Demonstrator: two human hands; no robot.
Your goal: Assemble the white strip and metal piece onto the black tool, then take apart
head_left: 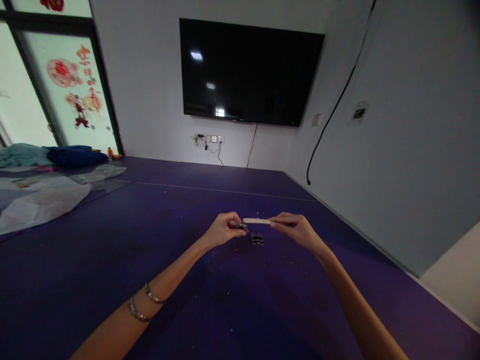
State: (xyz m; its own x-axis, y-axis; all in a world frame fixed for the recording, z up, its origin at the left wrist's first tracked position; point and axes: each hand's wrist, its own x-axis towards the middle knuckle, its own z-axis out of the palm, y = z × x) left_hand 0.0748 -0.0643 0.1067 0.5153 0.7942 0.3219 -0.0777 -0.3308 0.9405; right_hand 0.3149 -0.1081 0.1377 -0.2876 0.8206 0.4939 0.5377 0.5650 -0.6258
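Between the fingers of my left hand [224,230] is a small metallic piece [242,226], too small to name. My right hand [295,229] pinches one end of a pale, flat, narrow strip [257,221], held level. The strip's other end meets the metallic piece near my left fingertips; whether they touch I cannot tell. Below and between both hands, a small dark rectangular piece with light markings [257,239] lies on the purple floor [210,300].
White plastic sheeting [48,200] and dark blue cloth [77,156] lie at the left. A television [251,72] hangs on the far wall above sockets [213,139]. A black cable [333,107] dangles along the right wall. Tiny specks dot the floor.
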